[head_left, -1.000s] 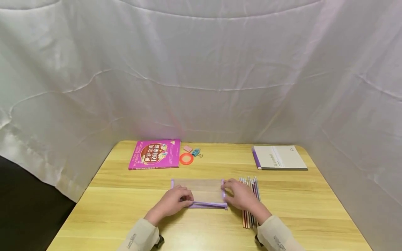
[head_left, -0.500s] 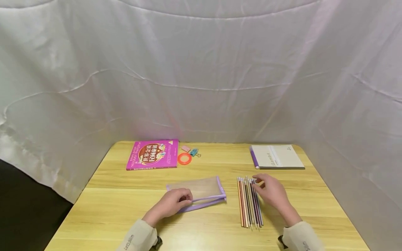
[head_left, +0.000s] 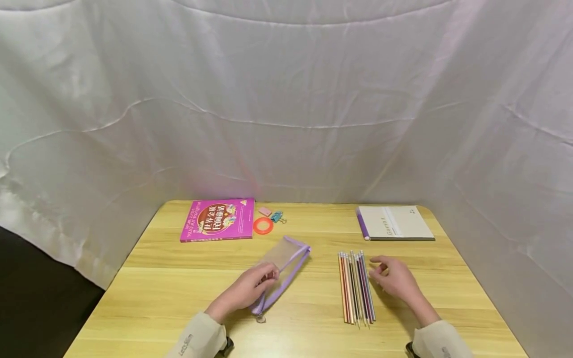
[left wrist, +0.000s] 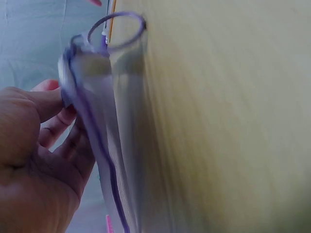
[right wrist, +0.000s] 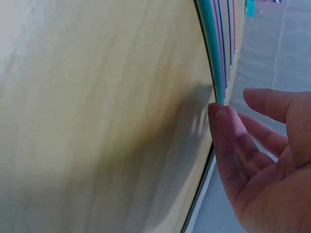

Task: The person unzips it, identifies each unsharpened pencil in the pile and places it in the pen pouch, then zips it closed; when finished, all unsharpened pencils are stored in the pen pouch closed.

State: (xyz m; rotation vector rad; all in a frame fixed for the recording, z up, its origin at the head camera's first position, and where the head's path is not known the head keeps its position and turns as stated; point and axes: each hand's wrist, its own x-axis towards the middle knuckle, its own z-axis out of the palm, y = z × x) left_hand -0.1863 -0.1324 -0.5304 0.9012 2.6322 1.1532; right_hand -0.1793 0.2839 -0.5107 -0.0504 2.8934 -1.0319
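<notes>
My left hand (head_left: 246, 287) pinches the zipped edge of a see-through mesh pencil pouch (head_left: 283, 250) with purple trim, tilted on the wooden table. In the left wrist view, thumb and fingers grip the pouch (left wrist: 99, 111), whose mouth gapes, and a purple loop (left wrist: 116, 47) shows at one end. A row of several pencils (head_left: 353, 288) lies side by side to the right of the pouch. Just right of them is my right hand (head_left: 397, 279), fingers loosely bent, holding nothing. The right wrist view shows its thumb and fingers (right wrist: 226, 145) apart, close to the pencil ends (right wrist: 219, 58).
At the back left lies a pink book (head_left: 219, 220), beside an orange tape ring (head_left: 263, 219), a pink eraser (head_left: 265, 211) and teal binder clips (head_left: 276, 217). A notebook (head_left: 400, 223) with a purple pen (head_left: 363, 226) is at the back right. Grey curtains (head_left: 286, 124) surround the table.
My left hand has turned the pouch from lying level to slanting, its far end swung up and away from the pencils. My right hand has let go of the pouch and moved right, past the pencils.
</notes>
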